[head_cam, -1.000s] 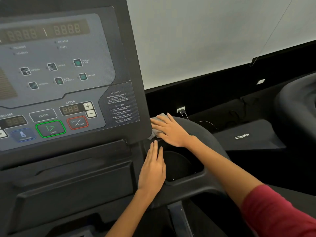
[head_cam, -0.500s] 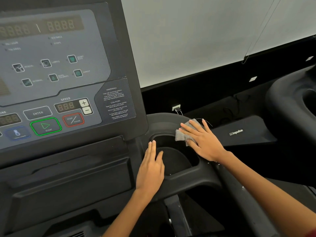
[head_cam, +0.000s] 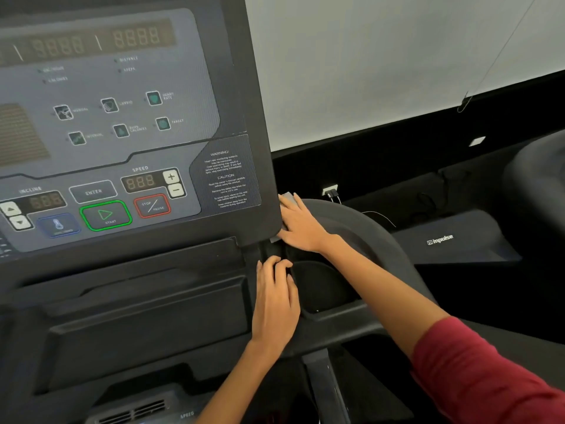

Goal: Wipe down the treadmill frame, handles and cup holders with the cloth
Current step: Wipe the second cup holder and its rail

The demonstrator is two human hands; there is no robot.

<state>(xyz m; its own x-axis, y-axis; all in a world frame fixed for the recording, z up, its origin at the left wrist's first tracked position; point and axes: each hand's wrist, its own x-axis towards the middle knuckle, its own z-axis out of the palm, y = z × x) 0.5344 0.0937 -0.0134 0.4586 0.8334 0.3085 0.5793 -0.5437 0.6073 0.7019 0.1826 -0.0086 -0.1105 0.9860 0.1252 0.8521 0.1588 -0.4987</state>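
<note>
Flat-fingered, the right hand presses the grey cloth onto the treadmill frame beside the console, mid-frame; the left hand, fingers loosely bent and holding nothing, rests on the cup holder rim. Frame-wiping seems underway; next the cloth likely needs sweeping into that holder.

Background around the machine: wall, floor, a socket and neighbouring equipment

A pale wall fills the upper right of the frame, with a thin cord running diagonally down to a small clip near the right edge. Below it lies a dark floor. A white socket with a plug sits at centre right, and a thin wire trails from there. A dark housing marked "impulse" lies at right, and a curved part of another machine shows at the far right edge.
</note>
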